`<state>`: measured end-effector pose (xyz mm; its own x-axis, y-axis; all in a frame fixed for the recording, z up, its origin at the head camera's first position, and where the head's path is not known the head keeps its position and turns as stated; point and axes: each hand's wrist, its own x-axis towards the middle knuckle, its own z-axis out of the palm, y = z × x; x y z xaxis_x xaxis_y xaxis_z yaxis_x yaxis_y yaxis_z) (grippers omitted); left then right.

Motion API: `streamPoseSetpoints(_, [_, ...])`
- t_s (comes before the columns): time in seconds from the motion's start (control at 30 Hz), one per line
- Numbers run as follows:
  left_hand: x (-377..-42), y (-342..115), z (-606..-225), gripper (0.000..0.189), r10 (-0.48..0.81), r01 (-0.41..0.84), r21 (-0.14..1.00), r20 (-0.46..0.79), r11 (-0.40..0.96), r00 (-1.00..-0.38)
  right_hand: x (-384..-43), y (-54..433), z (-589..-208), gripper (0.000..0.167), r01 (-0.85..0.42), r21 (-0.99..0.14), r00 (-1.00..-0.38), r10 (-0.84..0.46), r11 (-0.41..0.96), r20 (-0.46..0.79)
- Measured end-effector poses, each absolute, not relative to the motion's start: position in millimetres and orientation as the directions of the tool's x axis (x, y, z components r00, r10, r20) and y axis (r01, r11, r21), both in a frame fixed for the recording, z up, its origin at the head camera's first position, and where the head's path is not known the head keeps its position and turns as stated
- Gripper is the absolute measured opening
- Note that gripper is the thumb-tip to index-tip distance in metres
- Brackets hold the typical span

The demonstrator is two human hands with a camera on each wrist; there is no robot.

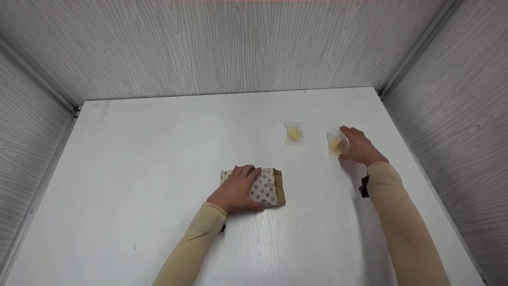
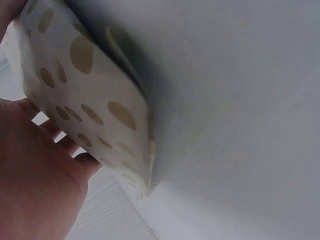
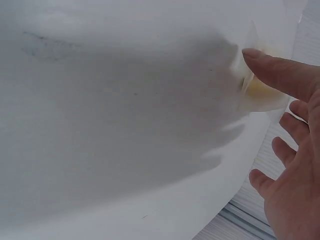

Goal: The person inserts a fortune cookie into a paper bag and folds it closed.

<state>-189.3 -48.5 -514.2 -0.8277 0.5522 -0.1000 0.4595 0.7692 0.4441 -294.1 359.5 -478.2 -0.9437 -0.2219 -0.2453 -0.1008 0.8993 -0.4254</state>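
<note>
A flat paper bag [image 1: 263,190], white with grey-brown dots and a brown inner side at its open right end, lies on the table. My left hand [image 1: 237,191] spans it, fingers over the far edge and thumb along the near edge; the left wrist view shows the dotted side [image 2: 92,95] between them. At the right, my right hand [image 1: 360,147] is spread at a small clear packet [image 1: 335,144] with a pale yellow piece inside. Thumb and fingers stand apart around the packet's right side, and the thumb overlaps it in the right wrist view.
A second clear packet [image 1: 294,133] with a yellow piece lies left of the first, farther back from the bag. The white table [image 1: 151,143] is bounded by wood-grain panels at the back [image 1: 222,47] and both sides.
</note>
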Motion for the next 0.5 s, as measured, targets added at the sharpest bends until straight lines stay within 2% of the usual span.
streamPoseSetpoints(0.23, [-189,-50,-513,0.109,0.551,0.451,0.451,-0.114,0.770,-0.827,-293,358,-487,0.084,-0.154,-0.396,-0.949,-0.248,0.905,-0.196])
streamPoseSetpoints(0.5, [-189,-49,-512,0.109,0.553,0.442,0.468,-0.125,0.765,-0.824,-286,358,-496,0.082,-0.150,-0.394,-0.960,-0.229,0.907,-0.163])
